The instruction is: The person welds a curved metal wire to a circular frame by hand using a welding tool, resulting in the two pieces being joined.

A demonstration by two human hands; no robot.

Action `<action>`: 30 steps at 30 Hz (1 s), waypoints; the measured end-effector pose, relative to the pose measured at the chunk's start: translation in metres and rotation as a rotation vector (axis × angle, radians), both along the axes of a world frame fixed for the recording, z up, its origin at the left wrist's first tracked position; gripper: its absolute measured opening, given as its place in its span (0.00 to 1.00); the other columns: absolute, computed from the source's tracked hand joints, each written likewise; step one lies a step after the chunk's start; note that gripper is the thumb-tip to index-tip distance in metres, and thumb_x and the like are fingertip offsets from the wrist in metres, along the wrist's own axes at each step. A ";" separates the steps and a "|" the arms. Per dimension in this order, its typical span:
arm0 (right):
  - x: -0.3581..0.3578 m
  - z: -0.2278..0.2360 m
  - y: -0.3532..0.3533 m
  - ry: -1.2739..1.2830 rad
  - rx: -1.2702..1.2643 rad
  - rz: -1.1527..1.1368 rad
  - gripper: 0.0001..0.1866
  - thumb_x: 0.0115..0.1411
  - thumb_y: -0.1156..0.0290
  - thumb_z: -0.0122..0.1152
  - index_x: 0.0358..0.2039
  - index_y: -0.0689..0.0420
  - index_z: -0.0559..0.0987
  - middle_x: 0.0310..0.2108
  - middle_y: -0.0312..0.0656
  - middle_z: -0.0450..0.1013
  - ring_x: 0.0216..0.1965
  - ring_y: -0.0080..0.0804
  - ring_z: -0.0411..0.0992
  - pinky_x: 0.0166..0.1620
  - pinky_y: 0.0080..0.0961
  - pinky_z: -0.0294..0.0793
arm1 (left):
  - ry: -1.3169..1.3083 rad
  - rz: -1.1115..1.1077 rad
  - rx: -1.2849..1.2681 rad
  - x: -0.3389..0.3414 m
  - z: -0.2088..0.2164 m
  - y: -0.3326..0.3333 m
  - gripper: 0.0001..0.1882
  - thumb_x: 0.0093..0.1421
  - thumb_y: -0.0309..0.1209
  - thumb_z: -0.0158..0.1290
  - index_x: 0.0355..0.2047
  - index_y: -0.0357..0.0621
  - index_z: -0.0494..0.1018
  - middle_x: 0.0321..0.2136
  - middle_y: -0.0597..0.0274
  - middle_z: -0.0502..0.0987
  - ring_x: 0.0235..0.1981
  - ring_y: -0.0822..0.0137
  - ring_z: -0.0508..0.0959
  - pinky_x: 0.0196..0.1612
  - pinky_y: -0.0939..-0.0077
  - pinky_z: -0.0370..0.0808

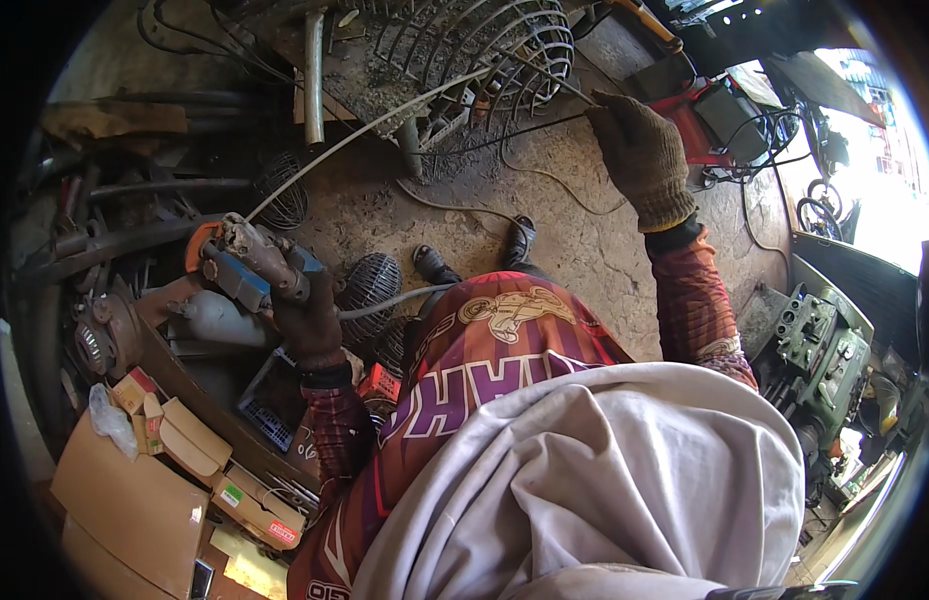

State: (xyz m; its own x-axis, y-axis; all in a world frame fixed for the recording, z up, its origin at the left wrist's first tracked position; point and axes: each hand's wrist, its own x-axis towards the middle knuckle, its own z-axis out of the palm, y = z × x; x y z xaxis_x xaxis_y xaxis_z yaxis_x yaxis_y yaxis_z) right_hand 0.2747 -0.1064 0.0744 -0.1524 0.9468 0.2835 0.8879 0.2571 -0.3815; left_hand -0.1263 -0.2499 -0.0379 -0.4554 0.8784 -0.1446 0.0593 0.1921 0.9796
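Workshop floor is dotted with seemingly finished wire cages; work apparently remains, a dark rod pinched by the right hand; the left hand is obscured, grip unclear.

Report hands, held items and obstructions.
Gloved left hand gripping blue-and-grey metal tool. Gloved right hand seemingly pinching thin dark strand. Rounded grey metal-bar cage ahead, possibly obstructing.

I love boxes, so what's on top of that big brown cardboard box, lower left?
A crumpled clear plastic bag lies at the upper edge of the big brown cardboard box. Whatever is inside or underneath is covered.
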 end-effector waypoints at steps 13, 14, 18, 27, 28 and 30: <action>0.000 -0.001 -0.001 -0.003 0.003 0.002 0.13 0.66 0.59 0.58 0.43 0.52 0.83 0.34 0.47 0.79 0.37 0.49 0.79 0.38 0.39 0.78 | 0.099 -0.014 0.018 -0.003 0.001 0.003 0.26 0.56 0.26 0.57 0.56 0.32 0.69 0.30 0.65 0.75 0.28 0.73 0.75 0.32 0.76 0.74; 0.001 -0.001 -0.001 -0.008 0.004 0.003 0.13 0.66 0.59 0.58 0.43 0.52 0.82 0.34 0.47 0.79 0.37 0.49 0.79 0.38 0.39 0.78 | 0.092 -0.011 0.015 -0.003 0.003 0.003 0.26 0.56 0.26 0.57 0.56 0.32 0.69 0.29 0.65 0.75 0.28 0.73 0.75 0.32 0.76 0.74; 0.000 0.001 -0.001 -0.052 0.038 0.032 0.12 0.64 0.63 0.63 0.43 0.56 0.83 0.35 0.49 0.80 0.35 0.47 0.81 0.37 0.35 0.79 | 0.170 -0.033 0.036 -0.006 0.005 0.004 0.26 0.57 0.26 0.57 0.56 0.32 0.69 0.32 0.63 0.76 0.29 0.73 0.75 0.33 0.75 0.75; 0.003 -0.006 0.001 -0.043 0.070 0.018 0.12 0.65 0.59 0.59 0.42 0.52 0.83 0.36 0.47 0.80 0.38 0.48 0.80 0.39 0.38 0.79 | 0.254 -0.024 0.135 -0.018 0.005 0.000 0.24 0.57 0.24 0.59 0.54 0.32 0.71 0.43 0.59 0.76 0.35 0.71 0.78 0.39 0.73 0.78; 0.003 -0.006 0.001 -0.048 0.068 0.016 0.12 0.65 0.59 0.59 0.42 0.52 0.82 0.36 0.46 0.80 0.38 0.48 0.80 0.39 0.38 0.79 | 0.194 -0.005 0.142 -0.016 0.009 0.001 0.22 0.57 0.23 0.61 0.52 0.33 0.72 0.41 0.61 0.77 0.36 0.72 0.77 0.40 0.75 0.77; 0.005 -0.008 0.001 -0.094 0.097 0.045 0.12 0.65 0.60 0.59 0.42 0.52 0.82 0.36 0.46 0.80 0.38 0.47 0.80 0.39 0.38 0.79 | 0.149 0.022 0.128 -0.016 0.013 0.001 0.20 0.56 0.21 0.63 0.49 0.33 0.73 0.39 0.63 0.77 0.36 0.74 0.76 0.41 0.76 0.76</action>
State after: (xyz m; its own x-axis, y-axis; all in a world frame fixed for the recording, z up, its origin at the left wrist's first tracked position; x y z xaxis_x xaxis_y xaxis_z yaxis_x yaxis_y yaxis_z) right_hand 0.2800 -0.1049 0.0662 -0.2244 0.9073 0.3556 0.9051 0.3292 -0.2690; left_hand -0.1420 -0.2485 -0.0254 -0.4830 0.8748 0.0383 0.2026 0.0692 0.9768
